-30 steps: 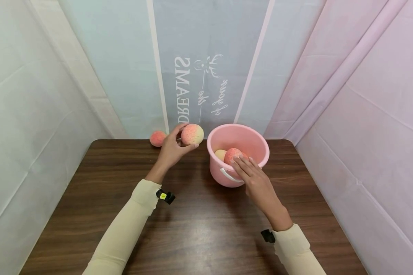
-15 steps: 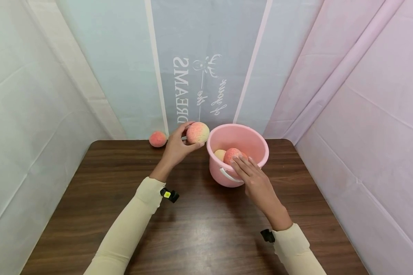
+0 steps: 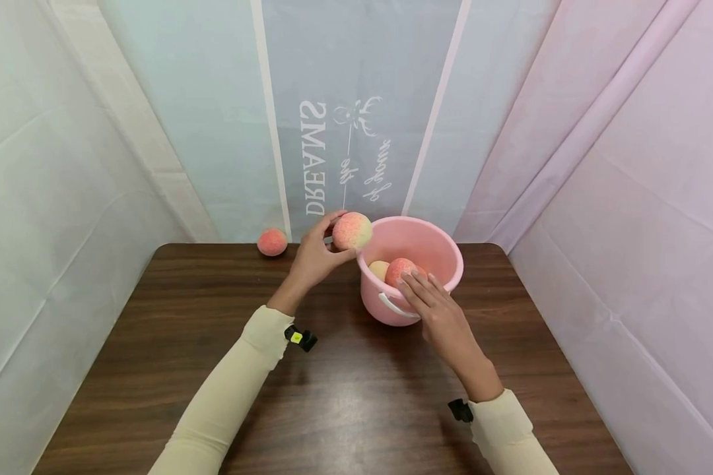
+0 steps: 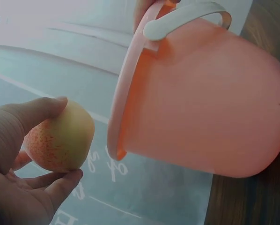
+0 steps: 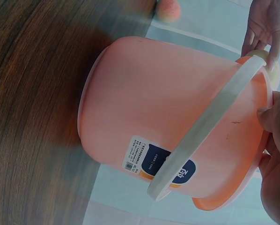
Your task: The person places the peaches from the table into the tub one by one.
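Note:
My left hand (image 3: 317, 254) holds a large yellow-and-pink peach (image 3: 353, 231) between thumb and fingers, up beside the left rim of a pink bucket (image 3: 386, 307). In the left wrist view that peach (image 4: 60, 138) is just outside the bucket's mouth. My right hand (image 3: 445, 323) grips the bucket's near rim, fingers over the inside; in the right wrist view the thumb (image 5: 266, 118) lies against the outer wall. Inside the bucket are a red peach (image 3: 399, 272) and a pale yellow one (image 3: 379, 269), with another reddish one partly hidden by the fingers.
A smaller red peach (image 3: 272, 242) sits at the table's back edge, left of the bucket. The bucket's white handle (image 5: 210, 124) hangs down its near side. Cloth walls enclose the dark wooden table (image 3: 333, 409) at the back and both sides.
My left hand has carried the peach to the right, from open space left of the bucket up to its rim. The right hand and bucket have stayed in place.

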